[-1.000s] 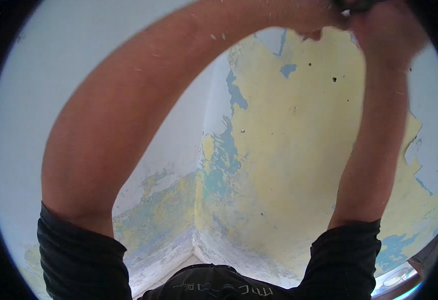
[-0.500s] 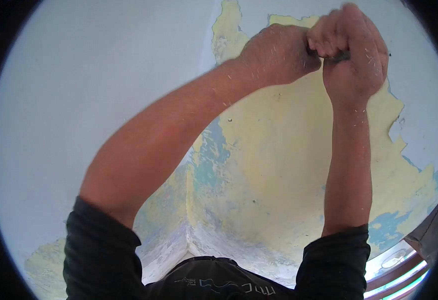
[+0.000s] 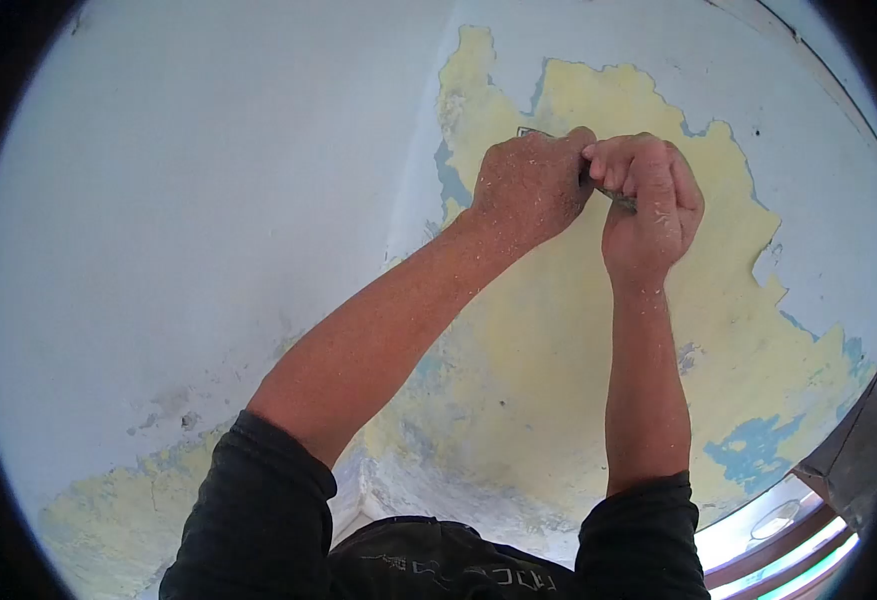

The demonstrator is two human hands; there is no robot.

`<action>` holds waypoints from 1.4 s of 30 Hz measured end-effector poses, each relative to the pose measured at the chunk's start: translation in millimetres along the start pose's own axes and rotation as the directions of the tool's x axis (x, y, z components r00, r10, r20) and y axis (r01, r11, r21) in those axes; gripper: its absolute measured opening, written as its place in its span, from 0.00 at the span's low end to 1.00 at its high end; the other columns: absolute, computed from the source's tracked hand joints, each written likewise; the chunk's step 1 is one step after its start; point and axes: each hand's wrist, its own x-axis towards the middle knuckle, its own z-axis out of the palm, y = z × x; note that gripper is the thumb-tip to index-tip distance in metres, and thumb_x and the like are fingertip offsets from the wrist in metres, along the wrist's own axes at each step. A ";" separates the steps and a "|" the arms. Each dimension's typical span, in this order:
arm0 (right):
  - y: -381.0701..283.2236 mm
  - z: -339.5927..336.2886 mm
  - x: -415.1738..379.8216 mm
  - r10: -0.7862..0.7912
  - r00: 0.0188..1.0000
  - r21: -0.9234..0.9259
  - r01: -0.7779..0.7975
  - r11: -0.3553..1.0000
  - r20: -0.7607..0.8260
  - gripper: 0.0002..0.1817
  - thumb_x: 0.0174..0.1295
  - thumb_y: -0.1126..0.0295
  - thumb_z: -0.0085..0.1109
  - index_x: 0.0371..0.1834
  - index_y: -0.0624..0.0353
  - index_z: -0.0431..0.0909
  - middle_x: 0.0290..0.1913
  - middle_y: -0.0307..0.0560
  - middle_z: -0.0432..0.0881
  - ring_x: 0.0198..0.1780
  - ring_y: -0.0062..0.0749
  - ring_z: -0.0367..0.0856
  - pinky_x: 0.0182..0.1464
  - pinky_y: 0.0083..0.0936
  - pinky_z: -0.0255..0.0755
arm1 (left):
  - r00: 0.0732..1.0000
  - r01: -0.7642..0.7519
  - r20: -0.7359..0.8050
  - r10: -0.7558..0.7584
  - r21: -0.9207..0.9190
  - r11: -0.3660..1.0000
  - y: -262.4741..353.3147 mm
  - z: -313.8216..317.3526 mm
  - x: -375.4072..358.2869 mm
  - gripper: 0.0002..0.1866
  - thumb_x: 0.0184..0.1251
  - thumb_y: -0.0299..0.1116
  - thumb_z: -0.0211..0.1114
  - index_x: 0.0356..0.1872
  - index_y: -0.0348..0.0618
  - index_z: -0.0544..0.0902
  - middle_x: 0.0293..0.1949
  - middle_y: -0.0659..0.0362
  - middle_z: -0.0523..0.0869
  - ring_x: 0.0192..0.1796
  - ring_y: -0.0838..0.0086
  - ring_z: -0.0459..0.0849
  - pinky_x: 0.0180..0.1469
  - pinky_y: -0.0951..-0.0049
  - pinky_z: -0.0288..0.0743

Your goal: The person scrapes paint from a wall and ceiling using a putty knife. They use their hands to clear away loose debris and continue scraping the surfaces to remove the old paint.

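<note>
Both hands are closed around one narrow scraping tool (image 3: 618, 198), of which only small parts show. My left hand (image 3: 533, 185) wraps it on the left, and a metal-looking end (image 3: 530, 131) sticks out above the knuckles. Close beside it on the right, my right hand (image 3: 655, 205) grips the other part with curled fingers. Pale flakes cling to both hands. Behind them is a wall patch of yellow (image 3: 558, 350) with ragged edges, bordered by whitish paint (image 3: 258, 180). Where the tool meets the wall is hidden.
Blue patches (image 3: 755, 450) show low on the right. A wall corner (image 3: 363, 490) lies below, by the dark shirt (image 3: 438, 560). At the lower right are a grey object (image 3: 863, 440) and a slatted opening (image 3: 788, 545). A dark line (image 3: 828, 70) crosses the upper right.
Both hands have moved down and slightly left in the view, still together on the tool. The view has shifted, and more of the wall's upper part shows.
</note>
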 end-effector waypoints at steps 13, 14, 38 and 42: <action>-79.3 9.0 2.2 0.332 0.863 -0.906 0.278 0.318 0.381 0.09 0.61 0.74 0.64 0.43 0.63 0.84 0.49 0.53 0.86 0.46 0.50 0.86 0.49 0.37 0.79 | 0.991 -0.118 -0.073 0.115 -0.042 0.992 2.5 -0.7 -17.0 0.12 0.61 0.34 0.68 0.44 0.47 0.80 0.29 0.54 0.84 0.37 0.59 0.86 0.36 0.57 0.79; -83.8 11.6 3.9 0.370 0.829 -0.906 0.362 0.219 0.420 0.09 0.61 0.74 0.64 0.44 0.63 0.83 0.48 0.53 0.85 0.44 0.50 0.86 0.47 0.37 0.80 | 0.986 -0.138 -0.096 0.133 -0.044 0.989 3.8 0.7 -16.2 0.14 0.59 0.35 0.69 0.46 0.50 0.81 0.32 0.55 0.84 0.40 0.60 0.85 0.41 0.58 0.80; -67.6 23.6 57.1 0.460 0.776 -0.861 0.506 -0.047 0.431 0.11 0.54 0.73 0.66 0.40 0.57 0.78 0.30 0.48 0.82 0.31 0.38 0.85 0.36 0.30 0.77 | 0.691 -0.592 -0.684 0.234 -0.350 0.726 -6.5 46.1 61.8 0.13 0.43 0.40 0.74 0.21 0.49 0.77 0.19 0.60 0.79 0.26 0.62 0.82 0.36 0.61 0.70; -78.7 30.0 71.3 0.425 0.794 -0.891 0.449 0.073 0.435 0.06 0.53 0.74 0.64 0.34 0.57 0.78 0.28 0.48 0.80 0.29 0.36 0.82 0.34 0.25 0.74 | 0.691 -0.579 -0.693 0.204 -0.361 0.731 2.9 34.5 69.1 0.14 0.42 0.41 0.75 0.20 0.49 0.77 0.19 0.60 0.80 0.26 0.63 0.82 0.35 0.61 0.70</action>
